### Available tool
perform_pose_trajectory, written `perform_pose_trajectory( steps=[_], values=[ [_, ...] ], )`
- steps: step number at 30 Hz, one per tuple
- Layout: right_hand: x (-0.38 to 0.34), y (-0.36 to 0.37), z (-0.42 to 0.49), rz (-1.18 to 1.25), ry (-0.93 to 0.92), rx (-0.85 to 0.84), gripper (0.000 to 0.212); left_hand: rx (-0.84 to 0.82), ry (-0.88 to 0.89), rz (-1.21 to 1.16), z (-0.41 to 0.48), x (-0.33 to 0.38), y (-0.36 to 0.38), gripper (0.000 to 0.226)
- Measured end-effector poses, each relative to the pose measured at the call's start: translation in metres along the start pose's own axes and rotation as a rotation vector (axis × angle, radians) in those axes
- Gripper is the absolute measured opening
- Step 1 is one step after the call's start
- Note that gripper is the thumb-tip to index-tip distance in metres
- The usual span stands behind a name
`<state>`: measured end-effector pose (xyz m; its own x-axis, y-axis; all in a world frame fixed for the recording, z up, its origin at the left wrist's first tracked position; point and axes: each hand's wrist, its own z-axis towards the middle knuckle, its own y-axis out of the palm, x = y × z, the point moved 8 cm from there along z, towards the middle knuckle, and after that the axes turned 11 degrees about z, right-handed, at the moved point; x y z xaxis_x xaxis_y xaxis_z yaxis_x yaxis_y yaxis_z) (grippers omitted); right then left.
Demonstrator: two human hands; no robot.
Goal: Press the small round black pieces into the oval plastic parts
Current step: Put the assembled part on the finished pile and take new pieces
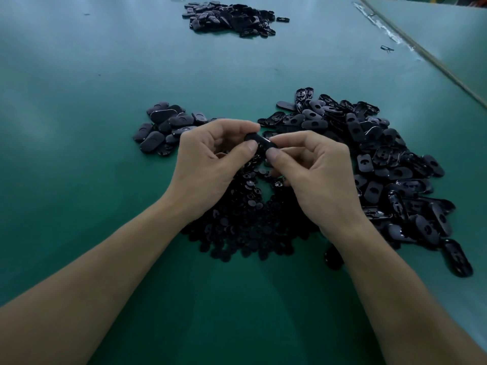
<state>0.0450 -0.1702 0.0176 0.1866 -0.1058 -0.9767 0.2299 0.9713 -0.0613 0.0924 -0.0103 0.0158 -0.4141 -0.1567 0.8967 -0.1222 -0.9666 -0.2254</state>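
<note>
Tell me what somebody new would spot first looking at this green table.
Two bare hands meet at the centre, the left hand and right hand both pinching one black oval part just above a dense mound of small round pieces. A big heap of oval parts sprawls to the right, a smaller cluster lies to the left, and another pile sits far back on the green table.

Dim, teal-cast frame: soft sheen on tabletop (52, 122) left of fingers (232, 129); round black pieces (245, 227) below them underexposed; edges bowed.
</note>
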Motion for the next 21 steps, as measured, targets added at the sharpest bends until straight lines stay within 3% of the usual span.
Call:
perform_pose_trajectory(
  steps=[11, 14, 18, 21],
  values=[
    [-0.012, -0.006, -0.001, -0.082, -0.111, 0.083, 0.01, -0.012, -0.015, -0.052, -0.001, -0.001, 0.003, 0.018],
    [-0.016, -0.003, -0.004, -0.335, -0.164, 0.079, 0.021, 0.02, -0.027, -0.055, 0.001, -0.003, 0.0, 0.02],
    [-0.008, 0.02, -0.01, -0.707, -0.185, -0.142, 0.034, 0.051, -0.022, -0.037, 0.002, -0.003, -0.002, 0.021],
    [-0.004, 0.027, -0.013, -0.808, -0.187, -0.211, 0.029, 0.052, -0.036, -0.046, 0.002, -0.004, -0.002, 0.022]
  ],
)
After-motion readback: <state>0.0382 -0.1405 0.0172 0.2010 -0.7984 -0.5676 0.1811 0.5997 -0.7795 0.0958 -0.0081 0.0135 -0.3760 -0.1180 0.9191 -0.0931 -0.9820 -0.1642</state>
